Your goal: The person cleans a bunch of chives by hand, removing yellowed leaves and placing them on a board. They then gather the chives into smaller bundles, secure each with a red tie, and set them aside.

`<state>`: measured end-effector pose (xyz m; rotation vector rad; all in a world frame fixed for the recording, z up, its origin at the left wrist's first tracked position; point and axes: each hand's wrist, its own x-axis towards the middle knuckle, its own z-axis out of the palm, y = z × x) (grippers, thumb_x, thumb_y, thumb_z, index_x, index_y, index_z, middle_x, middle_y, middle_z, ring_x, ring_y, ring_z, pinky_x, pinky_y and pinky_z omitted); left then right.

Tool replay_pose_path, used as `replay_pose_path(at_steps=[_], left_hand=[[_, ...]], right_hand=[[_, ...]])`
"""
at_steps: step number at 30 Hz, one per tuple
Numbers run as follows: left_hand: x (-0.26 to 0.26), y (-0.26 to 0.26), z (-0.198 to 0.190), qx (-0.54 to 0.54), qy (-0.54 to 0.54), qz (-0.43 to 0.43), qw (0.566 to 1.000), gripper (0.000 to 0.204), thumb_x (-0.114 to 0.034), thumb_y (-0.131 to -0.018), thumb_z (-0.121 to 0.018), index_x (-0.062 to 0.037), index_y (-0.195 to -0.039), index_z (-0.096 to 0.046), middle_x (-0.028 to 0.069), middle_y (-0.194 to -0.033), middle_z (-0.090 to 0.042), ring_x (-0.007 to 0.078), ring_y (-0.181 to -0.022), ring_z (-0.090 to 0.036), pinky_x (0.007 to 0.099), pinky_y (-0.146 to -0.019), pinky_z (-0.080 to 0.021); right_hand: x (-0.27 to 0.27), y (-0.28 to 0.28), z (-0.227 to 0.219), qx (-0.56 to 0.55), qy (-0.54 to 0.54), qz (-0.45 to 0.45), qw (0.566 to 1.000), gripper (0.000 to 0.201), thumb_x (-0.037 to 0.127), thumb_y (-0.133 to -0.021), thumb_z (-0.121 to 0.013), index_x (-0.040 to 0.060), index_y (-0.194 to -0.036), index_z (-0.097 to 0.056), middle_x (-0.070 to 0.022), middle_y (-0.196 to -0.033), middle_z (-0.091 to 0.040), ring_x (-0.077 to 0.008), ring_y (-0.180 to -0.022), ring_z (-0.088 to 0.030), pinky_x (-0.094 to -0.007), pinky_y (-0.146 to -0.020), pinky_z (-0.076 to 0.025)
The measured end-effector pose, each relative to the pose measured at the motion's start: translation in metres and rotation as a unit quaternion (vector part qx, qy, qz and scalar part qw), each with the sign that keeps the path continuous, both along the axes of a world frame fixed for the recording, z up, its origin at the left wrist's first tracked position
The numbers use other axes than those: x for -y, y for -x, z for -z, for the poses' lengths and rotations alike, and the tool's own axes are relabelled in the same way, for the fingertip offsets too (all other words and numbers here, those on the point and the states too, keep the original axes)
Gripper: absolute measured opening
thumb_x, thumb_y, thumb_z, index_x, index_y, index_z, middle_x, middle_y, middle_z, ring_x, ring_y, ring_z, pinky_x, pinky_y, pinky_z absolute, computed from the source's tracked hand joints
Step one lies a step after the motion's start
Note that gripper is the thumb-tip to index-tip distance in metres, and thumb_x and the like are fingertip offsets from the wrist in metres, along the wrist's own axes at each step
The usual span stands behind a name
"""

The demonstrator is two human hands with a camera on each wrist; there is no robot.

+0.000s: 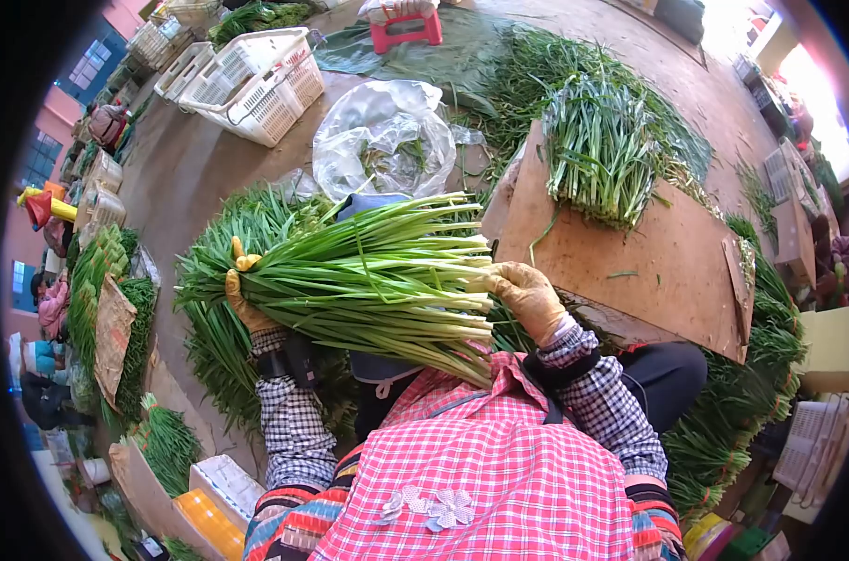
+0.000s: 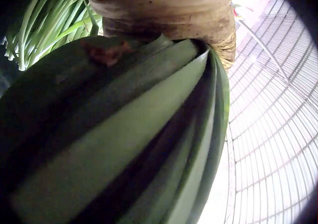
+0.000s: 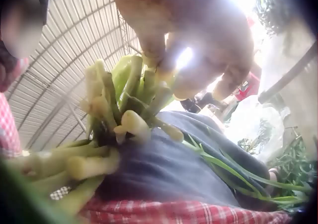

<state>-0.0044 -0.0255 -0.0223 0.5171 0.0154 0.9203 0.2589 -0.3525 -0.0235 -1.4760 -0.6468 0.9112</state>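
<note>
A large bunch of Chinese chives [image 1: 378,280] lies sideways across the lap, its leaf tips to the left and pale cut stalk ends to the right. My left hand [image 1: 245,297], in a stained yellowish glove, grips the leafy part; leaves [image 2: 114,149] fill much of the left wrist view and hide its fingers. At the other end, my right hand [image 1: 529,297], gloved too, pinches at the stalk ends with curled fingers. The right wrist view shows these fingers [image 3: 154,50] right above the uneven stalk ends [image 3: 134,124].
Behind the bunch lie more chives [image 1: 219,243] and an open clear plastic bag [image 1: 384,131] with scraps. To the right, another pile of chives [image 1: 597,150] rests on a wooden board [image 1: 583,266]. White plastic crates [image 1: 275,93] and a red stool [image 1: 406,33] stand farther off.
</note>
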Motion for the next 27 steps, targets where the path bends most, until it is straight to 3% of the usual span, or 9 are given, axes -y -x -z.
replay_pose_path(at_steps=[5, 8, 9, 11, 15, 19, 22, 25, 27], left_hand=[[-0.007, 0.002, 0.008, 0.011, 0.024, 0.004, 1.000, 0.062, -0.024, -0.090, -0.062, -0.0115, -0.144, -0.037, -0.0018, -0.101, -0.059, 0.0171, -0.091, -0.056, 0.0418, -0.085, -0.050], [-0.010, 0.002, 0.010, 0.015, 0.024, 0.009, 1.000, 0.062, -0.025, -0.089, -0.063, -0.0116, -0.144, -0.037, -0.0012, -0.102, -0.059, 0.0171, -0.090, -0.056, 0.0426, -0.084, -0.051], [-0.008, 0.002, 0.010, 0.013, 0.029, 0.006, 0.999, 0.061, -0.025, -0.090, -0.063, -0.0116, -0.144, -0.037, -0.0011, -0.102, -0.059, 0.0171, -0.090, -0.056, 0.0429, -0.084, -0.051], [-0.004, -0.001, 0.008, 0.013, 0.038, -0.002, 0.999, 0.061, -0.025, -0.090, -0.062, -0.0114, -0.144, -0.037, -0.0009, -0.102, -0.059, 0.0173, -0.091, -0.056, 0.0436, -0.084, -0.051], [-0.008, -0.002, 0.012, 0.017, 0.024, 0.012, 0.999, 0.059, -0.025, -0.091, -0.060, -0.0103, -0.144, -0.037, -0.0007, -0.102, -0.059, 0.0177, -0.092, -0.057, 0.0442, -0.085, -0.051], [-0.007, -0.002, 0.007, 0.009, 0.018, 0.008, 1.000, 0.058, -0.025, -0.091, -0.059, -0.0092, -0.143, -0.038, -0.0009, -0.103, -0.059, 0.0175, -0.092, -0.056, 0.0435, -0.086, -0.050], [-0.003, 0.001, 0.006, -0.002, 0.018, -0.011, 1.000, 0.057, -0.024, -0.091, -0.059, -0.0090, -0.143, -0.039, -0.0011, -0.102, -0.058, 0.0170, -0.092, -0.056, 0.0422, -0.085, -0.050], [-0.001, -0.001, 0.003, -0.007, 0.012, -0.014, 1.000, 0.057, -0.024, -0.092, -0.058, -0.0078, -0.142, -0.039, -0.0009, -0.102, -0.059, 0.0162, -0.093, -0.055, 0.0408, -0.088, -0.049], [-0.006, 0.002, 0.008, 0.002, -0.002, 0.001, 1.000, 0.056, -0.024, -0.093, -0.055, -0.0065, -0.143, -0.037, -0.0002, -0.106, -0.060, 0.0159, -0.096, -0.056, 0.0410, -0.093, -0.047]], right_hand=[[0.049, -0.022, 0.022, 0.310, 0.190, 0.044, 0.930, 0.014, 0.016, -0.083, -0.063, 0.0044, -0.086, -0.071, -0.0113, -0.087, -0.070, -0.0243, -0.076, -0.066, -0.0336, -0.073, -0.052], [0.082, -0.028, 0.038, 0.480, 0.581, -0.180, 0.633, 0.019, 0.021, -0.079, -0.060, 0.0080, -0.083, -0.073, -0.0111, -0.089, -0.071, -0.0297, -0.087, -0.069, -0.0385, -0.072, -0.055], [0.086, -0.028, 0.039, 0.412, 0.612, -0.258, 0.625, 0.023, 0.023, -0.078, -0.061, 0.0104, -0.092, -0.073, -0.0087, -0.098, -0.071, -0.0279, -0.095, -0.067, -0.0398, -0.077, -0.054], [0.089, -0.018, -0.004, 0.371, 0.567, -0.256, 0.690, 0.040, 0.033, -0.078, -0.068, 0.0128, -0.112, -0.068, -0.0124, -0.111, -0.067, -0.0290, -0.103, -0.064, -0.0377, -0.087, -0.051], [0.066, -0.012, -0.023, 0.233, 0.187, -0.058, 0.952, 0.042, 0.026, -0.087, -0.065, 0.0039, -0.122, -0.060, -0.0161, -0.111, -0.066, -0.0229, -0.101, -0.065, -0.0321, -0.088, -0.050], [0.023, -0.009, -0.014, 0.149, -0.061, 0.052, 0.986, 0.043, 0.020, -0.086, -0.068, 0.0049, -0.125, -0.058, -0.0150, -0.114, -0.065, -0.0212, -0.100, -0.065, -0.0312, -0.086, -0.050], [0.004, -0.015, -0.038, 0.414, -0.039, 0.118, 0.902, 0.045, 0.015, -0.082, -0.069, 0.0102, -0.126, -0.058, -0.0150, -0.111, -0.065, -0.0295, -0.097, -0.064, -0.0361, -0.087, -0.050], [-0.005, -0.021, -0.027, 0.470, 0.041, 0.060, 0.880, 0.035, 0.018, -0.084, -0.067, 0.0079, -0.117, -0.063, -0.0147, -0.106, -0.066, -0.0325, -0.094, -0.064, -0.0377, -0.087, -0.050], [-0.001, -0.019, -0.030, 0.244, 0.169, -0.109, 0.949, 0.025, 0.025, -0.089, -0.061, 0.0053, -0.102, -0.069, -0.0139, -0.095, -0.069, -0.0291, -0.090, -0.066, -0.0366, -0.081, -0.051]])
